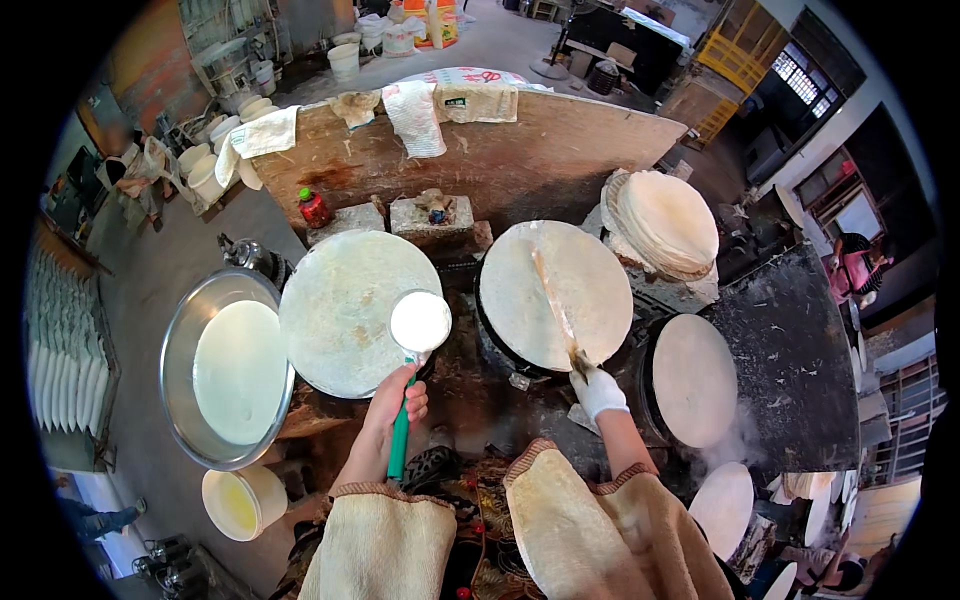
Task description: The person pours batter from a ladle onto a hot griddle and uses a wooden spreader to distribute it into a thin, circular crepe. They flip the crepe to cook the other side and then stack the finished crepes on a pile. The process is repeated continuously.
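Observation:
My left hand [386, 418] is closed around the green handle of a ladle [399, 440]. The ladle's round bowl is full of white batter and hangs over the right edge of the left round griddle [340, 290]. My right hand [598, 390], in a white glove, grips the near end of a long, thin wooden stick [552, 295]. That stick lies across the middle round griddle [508, 290], whose top is pale and whitish. To the left stands a steel basin [172, 390] with white batter [238, 370] in it.
A stack of thin round flatbreads [668, 220] sits at the back right. Another round griddle [697, 380] is on the right, with steam [730, 440] nearby. A wooden board [340, 150] stands behind the griddles. A bucket [275, 500] is below the basin. Other people [855, 270] are farther off.

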`<state>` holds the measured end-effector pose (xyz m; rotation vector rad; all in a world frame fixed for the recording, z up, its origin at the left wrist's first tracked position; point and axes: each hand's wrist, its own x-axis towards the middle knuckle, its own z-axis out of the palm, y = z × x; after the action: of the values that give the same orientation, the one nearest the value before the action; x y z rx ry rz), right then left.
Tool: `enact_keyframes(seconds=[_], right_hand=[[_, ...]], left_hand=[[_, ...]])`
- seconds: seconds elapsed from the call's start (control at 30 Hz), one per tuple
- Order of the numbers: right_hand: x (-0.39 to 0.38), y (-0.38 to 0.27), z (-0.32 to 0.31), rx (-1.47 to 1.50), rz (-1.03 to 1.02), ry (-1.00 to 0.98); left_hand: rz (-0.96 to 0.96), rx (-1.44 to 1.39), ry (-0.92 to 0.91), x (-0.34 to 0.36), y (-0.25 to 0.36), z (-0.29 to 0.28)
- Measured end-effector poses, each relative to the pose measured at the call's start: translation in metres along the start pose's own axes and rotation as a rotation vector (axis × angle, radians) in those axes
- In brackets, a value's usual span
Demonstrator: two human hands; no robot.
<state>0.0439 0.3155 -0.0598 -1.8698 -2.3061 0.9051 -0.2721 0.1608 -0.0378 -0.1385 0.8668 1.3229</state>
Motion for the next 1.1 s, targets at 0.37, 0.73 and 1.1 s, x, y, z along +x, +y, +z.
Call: enact_keyframes(seconds=[0.37,0.73,1.1], right_hand=[[-0.081,-0.012,-0.039,0.515,-0.209,-0.443],[-0.016,0.038,-0.019,1.752,-0.019,-0.84],[0.068,0.008,-0.016,-0.132,-0.181,0.026]], left_hand=[[0.029,-0.019,-0.03,0.024,0.007,0.017],[0.044,-0.167,-0.209,0.012,-0.001,0.011],[0.137,-0.236,-0.056,-0.018,-0.014,0.007]])
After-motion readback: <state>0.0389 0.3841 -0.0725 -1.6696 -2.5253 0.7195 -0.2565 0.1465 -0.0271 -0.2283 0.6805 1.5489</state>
